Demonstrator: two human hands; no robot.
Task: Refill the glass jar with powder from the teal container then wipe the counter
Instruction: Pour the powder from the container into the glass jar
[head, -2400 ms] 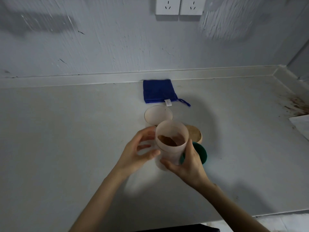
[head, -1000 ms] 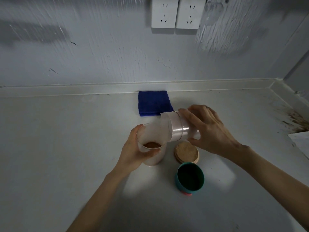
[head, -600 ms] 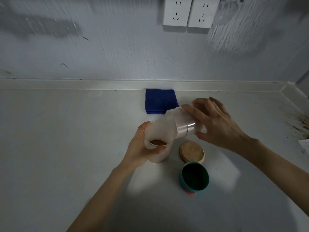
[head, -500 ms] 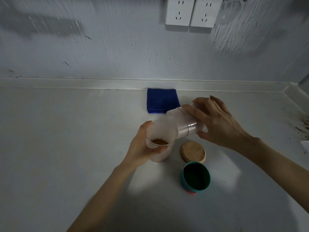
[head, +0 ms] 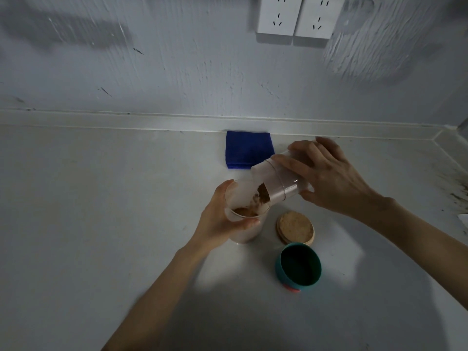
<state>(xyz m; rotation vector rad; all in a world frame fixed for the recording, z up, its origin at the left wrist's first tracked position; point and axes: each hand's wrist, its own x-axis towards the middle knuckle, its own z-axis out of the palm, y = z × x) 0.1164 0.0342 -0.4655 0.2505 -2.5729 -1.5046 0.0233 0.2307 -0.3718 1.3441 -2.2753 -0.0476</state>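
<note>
1. Left hand (head: 217, 219) wraps the upright cup (head: 244, 214) on the bench (head: 101, 198), steadying it.
2. Right hand (head: 326, 178) clasps the tilted jar (head: 276, 182), its mouth over the cup's rim so brown powder (head: 254, 201) falls inside.
3. Teal container (head: 298, 268) sits open below that grip, cloth (head: 249, 153) beyond.

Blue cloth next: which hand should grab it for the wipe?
Probably the right hand: it is right beside the blue cloth. It must first set down the tilted container. The left hand steadies the cup.
</note>
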